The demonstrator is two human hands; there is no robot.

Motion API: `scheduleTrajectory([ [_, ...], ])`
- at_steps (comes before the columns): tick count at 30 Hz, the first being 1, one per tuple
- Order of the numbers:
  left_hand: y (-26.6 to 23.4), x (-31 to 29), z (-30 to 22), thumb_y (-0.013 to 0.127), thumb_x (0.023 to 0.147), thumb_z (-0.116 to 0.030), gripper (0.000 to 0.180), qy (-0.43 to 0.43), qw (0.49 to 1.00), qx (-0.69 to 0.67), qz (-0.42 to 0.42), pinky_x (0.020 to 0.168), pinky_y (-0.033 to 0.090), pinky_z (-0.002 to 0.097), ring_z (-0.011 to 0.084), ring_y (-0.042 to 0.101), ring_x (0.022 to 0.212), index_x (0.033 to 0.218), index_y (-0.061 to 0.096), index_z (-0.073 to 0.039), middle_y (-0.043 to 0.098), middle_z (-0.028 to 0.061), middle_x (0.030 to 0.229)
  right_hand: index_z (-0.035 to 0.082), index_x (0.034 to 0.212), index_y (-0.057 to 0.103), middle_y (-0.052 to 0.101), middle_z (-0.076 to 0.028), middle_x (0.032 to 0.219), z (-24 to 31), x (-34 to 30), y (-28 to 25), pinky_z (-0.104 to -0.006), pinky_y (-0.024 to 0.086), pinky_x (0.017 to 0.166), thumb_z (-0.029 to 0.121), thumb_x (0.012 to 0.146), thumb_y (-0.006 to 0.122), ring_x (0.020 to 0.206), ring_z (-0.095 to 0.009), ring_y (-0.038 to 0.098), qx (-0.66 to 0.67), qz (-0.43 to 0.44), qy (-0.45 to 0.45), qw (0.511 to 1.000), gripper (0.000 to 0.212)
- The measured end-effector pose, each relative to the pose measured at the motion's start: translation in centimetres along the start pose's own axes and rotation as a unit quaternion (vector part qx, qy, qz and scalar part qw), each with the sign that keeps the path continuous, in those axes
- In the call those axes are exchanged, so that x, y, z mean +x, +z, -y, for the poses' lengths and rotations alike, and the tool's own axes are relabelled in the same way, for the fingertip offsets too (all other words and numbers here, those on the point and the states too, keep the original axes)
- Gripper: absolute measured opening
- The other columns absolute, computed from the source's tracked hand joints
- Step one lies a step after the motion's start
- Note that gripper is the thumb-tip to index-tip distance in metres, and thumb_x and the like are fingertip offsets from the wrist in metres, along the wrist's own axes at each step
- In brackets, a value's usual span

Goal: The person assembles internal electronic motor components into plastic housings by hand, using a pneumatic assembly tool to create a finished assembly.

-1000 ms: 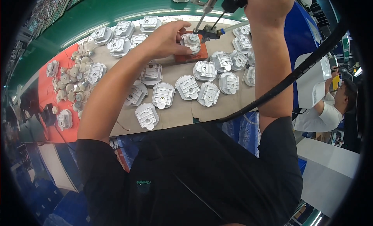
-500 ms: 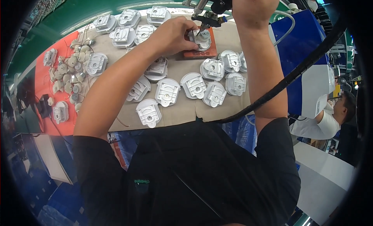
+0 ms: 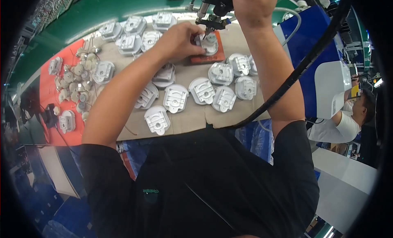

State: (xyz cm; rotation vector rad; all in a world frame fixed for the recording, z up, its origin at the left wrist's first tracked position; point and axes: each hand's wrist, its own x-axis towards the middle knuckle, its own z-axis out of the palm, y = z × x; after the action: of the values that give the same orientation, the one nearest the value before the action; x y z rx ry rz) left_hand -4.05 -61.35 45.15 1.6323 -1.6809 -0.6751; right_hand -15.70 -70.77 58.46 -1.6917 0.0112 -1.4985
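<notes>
Your left hand (image 3: pixel 178 41) now pins the grey cast-metal housing (image 3: pixel 209 43) on its orange pad (image 3: pixel 213 57), while your right hand (image 3: pixel 249 6), gripping the black powered screwdriver (image 3: pixel 215 2), has brought its tip down onto it.

Black short-sleeved shirt (image 3: pixel 196 180) with small green chest mark, bare forearms.

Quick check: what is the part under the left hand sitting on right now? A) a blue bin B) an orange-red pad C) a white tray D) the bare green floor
B: the left hand steadies a grey metal part that lies on the orange-red pad on the cardboard-covered bench.
</notes>
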Motion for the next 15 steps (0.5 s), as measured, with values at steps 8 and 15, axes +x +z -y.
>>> scheduleTrajectory([
  [8,0.4,-0.8,0.0,0.087,0.070,-0.027,0.050,-0.005,1.000,0.000,-0.013,0.087,0.053,0.0399,0.0338,0.068,0.096,0.110,0.073,0.000,0.067,0.0195,0.105,0.008,0.097,0.057,0.051,0.005,0.075,5.8,7.3,-1.4,-0.0222,0.037,0.056,0.048,0.095,0.071,0.063,-0.005,0.046,-0.096,-0.015,-0.064,0.993,0.042],
  [15,0.3,-0.2,-1.7,0.079,0.063,-0.025,0.046,0.035,0.993,0.116,-0.002,0.083,0.057,0.0436,0.0369,0.071,0.090,0.104,0.075,-0.004,0.073,0.0193,0.092,0.003,0.107,0.058,0.055,0.000,0.084,7.5,6.8,-6.1,-0.0255,0.040,0.064,0.038,0.093,0.075,0.072,-0.010,0.051,-0.191,0.121,-0.238,0.945,0.041],
])
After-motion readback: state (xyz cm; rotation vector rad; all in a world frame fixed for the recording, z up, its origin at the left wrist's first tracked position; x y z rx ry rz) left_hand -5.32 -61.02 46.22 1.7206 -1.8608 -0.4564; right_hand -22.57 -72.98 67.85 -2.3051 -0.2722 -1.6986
